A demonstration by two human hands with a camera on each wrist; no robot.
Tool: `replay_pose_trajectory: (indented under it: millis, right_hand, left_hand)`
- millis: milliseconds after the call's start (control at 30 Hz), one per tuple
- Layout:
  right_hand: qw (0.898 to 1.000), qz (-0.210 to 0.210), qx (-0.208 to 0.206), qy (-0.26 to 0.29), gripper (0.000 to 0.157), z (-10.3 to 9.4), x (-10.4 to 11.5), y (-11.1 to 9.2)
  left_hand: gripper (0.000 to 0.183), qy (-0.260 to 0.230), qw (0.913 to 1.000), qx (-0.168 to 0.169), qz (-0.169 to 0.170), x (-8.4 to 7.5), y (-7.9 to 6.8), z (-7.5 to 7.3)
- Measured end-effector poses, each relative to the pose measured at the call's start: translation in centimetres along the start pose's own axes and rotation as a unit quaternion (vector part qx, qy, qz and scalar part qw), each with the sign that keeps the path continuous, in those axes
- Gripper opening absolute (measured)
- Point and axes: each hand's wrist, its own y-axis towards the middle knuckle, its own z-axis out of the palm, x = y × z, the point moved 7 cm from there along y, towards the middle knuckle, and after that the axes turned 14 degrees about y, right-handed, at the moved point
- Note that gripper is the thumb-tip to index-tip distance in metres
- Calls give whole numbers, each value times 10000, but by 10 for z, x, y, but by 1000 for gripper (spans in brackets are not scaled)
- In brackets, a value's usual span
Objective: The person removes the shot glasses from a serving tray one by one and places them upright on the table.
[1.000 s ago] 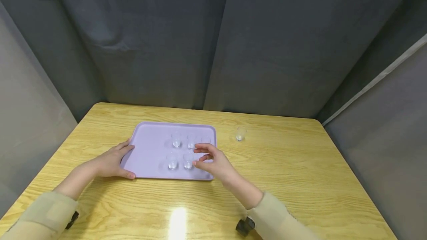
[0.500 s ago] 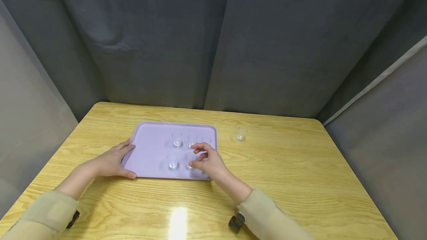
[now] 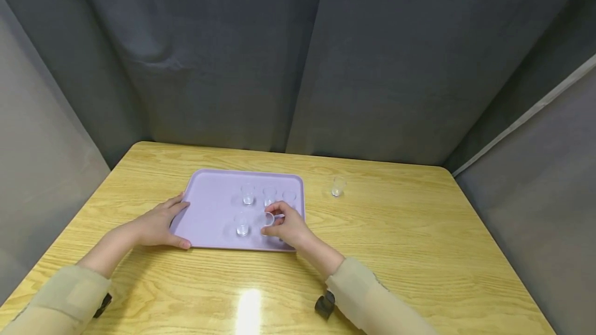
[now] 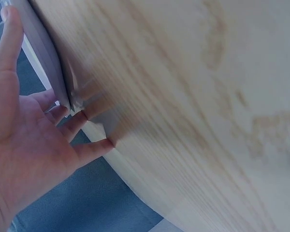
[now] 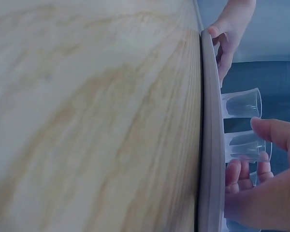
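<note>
A lilac tray (image 3: 211,211) lies on the table, with several small clear cups on its right half. My left hand (image 3: 160,224) is spread at the tray's near left corner, thumb along the front edge and straight fingers at the left edge. My right hand (image 3: 291,227) pinches a clear cup (image 5: 244,146) in the front row between thumb and fingertips. Left of it stands another front-row cup (image 3: 241,225). Behind are a left cup (image 3: 248,195), a middle cup (image 3: 269,195) and a right cup (image 3: 289,197). My right hand partly hides the tray's right side.
A single clear cup (image 3: 338,187) stands on the wooden table (image 3: 410,242), right of the tray. Dark grey curtains (image 3: 233,66) hang behind the table, with paler panels at both sides.
My right hand has moved slightly left and its fingers have come around the right front-row cup, whose rim now shows between them. My left hand stays at the tray's corner.
</note>
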Motion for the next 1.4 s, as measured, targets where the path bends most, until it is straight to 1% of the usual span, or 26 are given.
replay_pose_trajectory:
  millis: [333,533,567,633,767,800,900,1167,1400]
  right_hand:
    - [9997,-160,187,-10,39,1,3,-1]
    - [9989,-252,324,-218,38,2,8,-8]
    - [9987,-259,363,-249,38,2,14,-12]
    - [9984,-287,420,-264,38,0,16,-14]
    - [9975,-325,557,-306,37,-7,23,-17]
    - [9972,-351,574,-313,38,-10,21,-15]
    - [9961,-454,654,-386,38,-15,29,-19]
    - [9881,-884,711,-1040,35,-34,56,-34]
    - [9824,-1129,662,-1336,39,-58,75,-45]
  left_hand:
    - [117,31,10000,-5,-4,0,0,-1]
    - [116,-26,10000,57,-72,-1,-1,0]
    - [116,-29,9999,75,-84,-1,0,1]
    - [116,-37,9999,72,-79,-1,0,1]
    - [116,-33,10000,49,-63,-1,-1,0]
    - [115,-36,10000,32,-54,-2,-2,-1]
    - [115,-53,10000,42,-47,-3,-2,-2]
    - [115,-1,10000,59,-45,-4,-2,-2]
    - [115,11,9999,74,-69,-2,-1,0]
